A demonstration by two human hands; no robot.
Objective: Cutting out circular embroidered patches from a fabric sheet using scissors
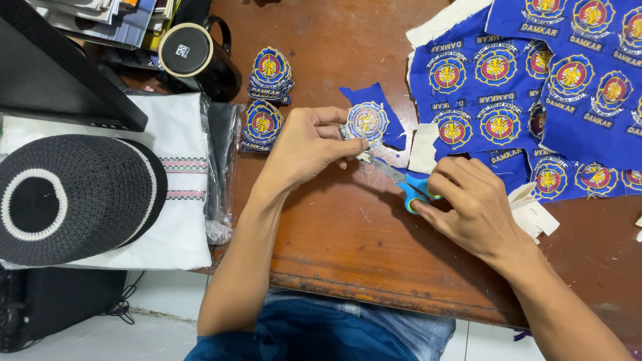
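My left hand [309, 144] pinches a round embroidered patch [366, 122], blue cloth trailing from its edge, at the centre of the wooden bench [348, 234]. My right hand [475, 204], at 4 o'clock from the patch, grips blue-handled scissors [404, 184]; the blades point toward the patch's lower edge, touching or just short of it. Blue cloth [535, 87] sewn with further patches lies at 2 o'clock. Two stacks of cut patches [266, 100] sit at 9 o'clock, just beside my left hand. A black mug [194, 57] stands at 10 o'clock, a knitted cap [73, 197] far left.
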